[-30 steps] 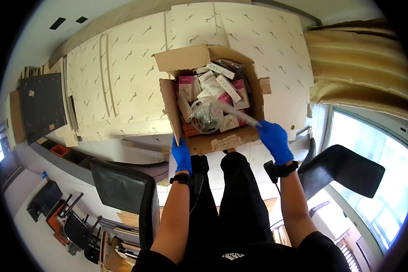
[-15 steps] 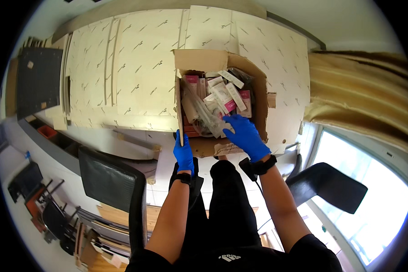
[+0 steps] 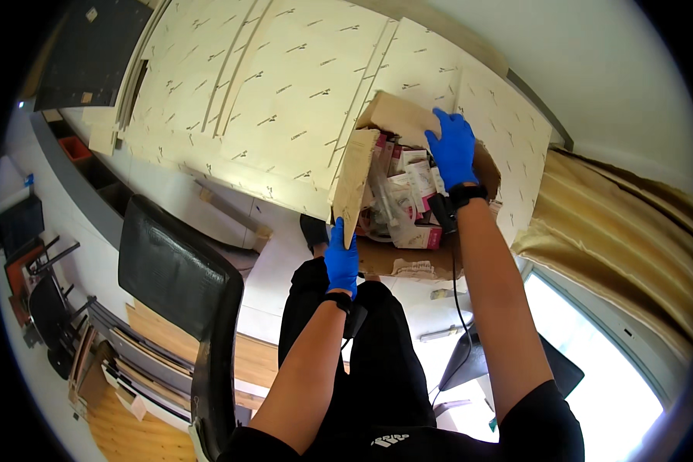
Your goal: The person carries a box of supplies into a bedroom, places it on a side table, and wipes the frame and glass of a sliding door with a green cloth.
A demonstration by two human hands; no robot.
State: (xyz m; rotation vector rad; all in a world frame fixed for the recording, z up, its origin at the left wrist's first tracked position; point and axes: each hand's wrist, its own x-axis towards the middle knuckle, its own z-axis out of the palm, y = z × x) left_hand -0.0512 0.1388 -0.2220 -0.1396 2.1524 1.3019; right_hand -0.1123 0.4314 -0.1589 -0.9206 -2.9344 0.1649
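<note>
On the table in front of me an open cardboard box [image 3: 427, 268] holds small white and pink cartons [image 3: 420, 175] and clear plastic packaging [image 3: 385, 202]. My left hand [image 3: 341, 263], in a blue glove, grips the near end of the box's raised left flap [image 3: 353, 179], its fingers closed round the cardboard. Across the box reaches my right hand [image 3: 456, 150], also gloved in blue. Its fingers are spread at the right end of the far flap [image 3: 399, 115], apparently touching it. The hand and wrist cover part of the box's right side.
Pale printed boards [image 3: 285, 100] cover the table under the box. A black chair [image 3: 179, 266] stands at my left. To the right hang gold curtains [image 3: 600, 215] beside a bright window [image 3: 593, 362]. Stacked panels [image 3: 142, 369] lie at the lower left.
My right hand has left the plastic packaging at the near right and moved to the far flap. The left flap now stands raised in my left hand. The view has turned and shifted.
</note>
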